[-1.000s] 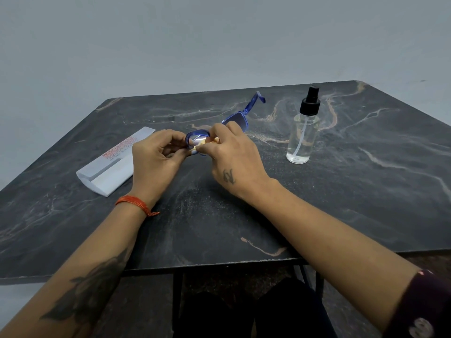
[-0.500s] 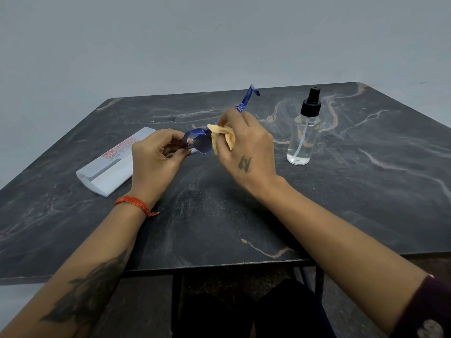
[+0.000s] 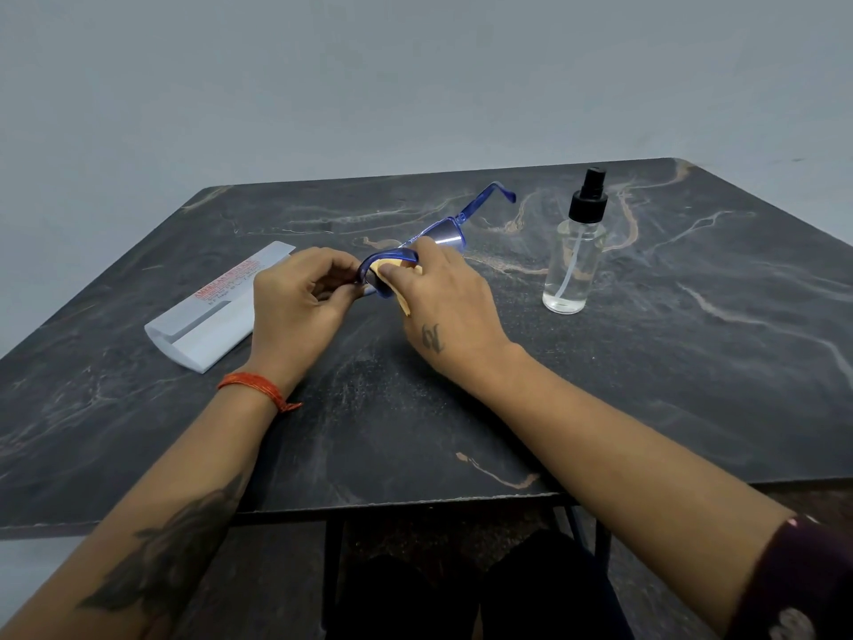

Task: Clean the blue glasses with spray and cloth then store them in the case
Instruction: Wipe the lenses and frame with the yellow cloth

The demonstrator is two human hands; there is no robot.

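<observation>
Head view: one frame, looking down at both hands over the work surface.
desk (image 3: 646,408): dark marble-look slab with pale veins, fills most of the frame.
case (image 3: 210,311): white, red print on its top face, lying flat at 9 o'clock from the hands, just beside the left hand; can't tell if it touches the hand.
spray bottle (image 3: 574,256): clear body, black pump top, upright at 3 o'clock from the hands, near but apart from them; little liquid at the bottom.
left hand (image 3: 295,311): grip closed, fingers curled round the left end of the blue glasses; orange thread band on the wrist.
right hand (image 3: 443,307): grip closed, thumb and fingers pinching the cloth onto the near lens.
blue glasses (image 3: 443,230): held up off the desk between both hands, centre frame; one temple arm sticks out towards 1 o'clock, far lens catches a glare.
cloth (image 3: 392,274): yellow, folded, pressed against the lens inside the frame rim, a corner hanging below the right thumb.
</observation>
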